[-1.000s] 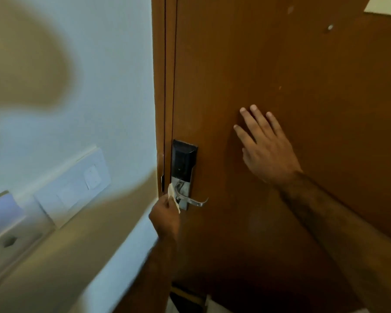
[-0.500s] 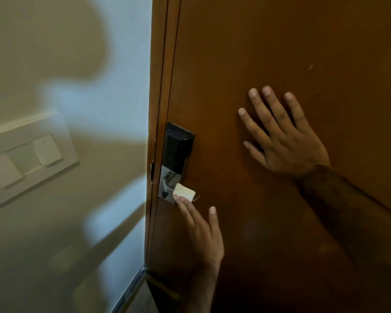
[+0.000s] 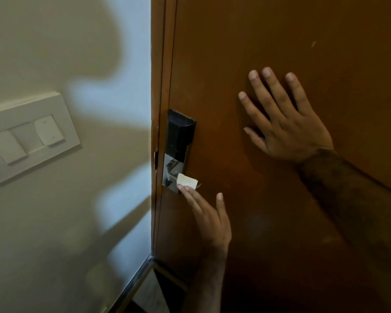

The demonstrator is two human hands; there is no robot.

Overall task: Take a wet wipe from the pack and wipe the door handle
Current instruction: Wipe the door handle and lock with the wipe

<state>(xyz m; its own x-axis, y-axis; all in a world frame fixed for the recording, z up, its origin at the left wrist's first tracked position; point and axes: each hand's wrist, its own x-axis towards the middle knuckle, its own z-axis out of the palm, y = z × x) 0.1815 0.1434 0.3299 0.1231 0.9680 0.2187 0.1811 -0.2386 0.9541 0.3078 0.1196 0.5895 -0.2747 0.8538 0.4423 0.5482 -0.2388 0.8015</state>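
A folded white wet wipe (image 3: 187, 181) lies over the silver lever of the door handle (image 3: 171, 175), hiding most of the lever. My left hand (image 3: 209, 216) reaches up from below and presses the wipe against the handle with its fingertips, thumb sticking out to the right. Above the handle sits the black top of the lock body (image 3: 181, 132). My right hand (image 3: 284, 120) rests flat on the brown door (image 3: 280, 41), fingers spread, holding nothing. The wipe pack is not in view.
A white switch panel (image 3: 29, 136) is mounted on the cream wall to the left. The door frame (image 3: 159, 86) runs vertically beside the lock. A dark floor strip (image 3: 140, 279) shows at the bottom.
My left hand has shifted from beside the lock plate to under the lever, and the wipe now covers the lever. The view has come closer. My right hand stays flat on the door.
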